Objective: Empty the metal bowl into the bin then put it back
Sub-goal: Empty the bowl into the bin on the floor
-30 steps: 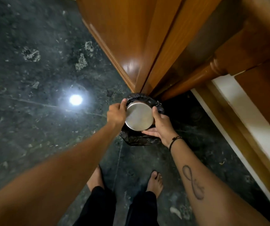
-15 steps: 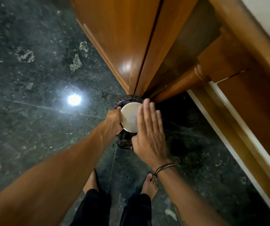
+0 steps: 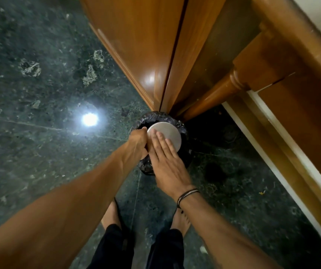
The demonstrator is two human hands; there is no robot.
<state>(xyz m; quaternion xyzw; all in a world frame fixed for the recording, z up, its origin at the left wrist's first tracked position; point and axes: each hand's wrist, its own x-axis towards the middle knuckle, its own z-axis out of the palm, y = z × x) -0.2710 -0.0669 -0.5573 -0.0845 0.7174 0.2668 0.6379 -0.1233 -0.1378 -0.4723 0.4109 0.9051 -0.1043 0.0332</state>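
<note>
Reflecting off the dark green stone floor (image 3: pixel 39 152), a bright spot of light (image 3: pixel 90 119) sits to the left of everything else. Next to the right comes the left hand (image 3: pixel 137 141), curled closed on the left rim of the metal bowl (image 3: pixel 168 133) and gripping it there. That bowl is turned upside down, its flat round base facing up, and it is held directly over the mouth of the bin (image 3: pixel 175 121), which is lined with a crinkled black bag and stands on the floor against the foot of the wooden cabinet (image 3: pixel 146 45). Laid across the near part of the bowl's base is the right hand (image 3: pixel 167 164), open and flat, fingers (image 3: pixel 160 140) straight and together, palm down, grasping nothing. A dark corded bracelet (image 3: pixel 186 195) circles that wrist. Below the arms, two bare feet and black trouser legs (image 3: pixel 117 247) stand on the floor just short of the bin. Further right, a turned wooden post (image 3: pixel 223 90) slants down toward the bin, beside a white strip (image 3: pixel 283 144) along the wooden frame.
</note>
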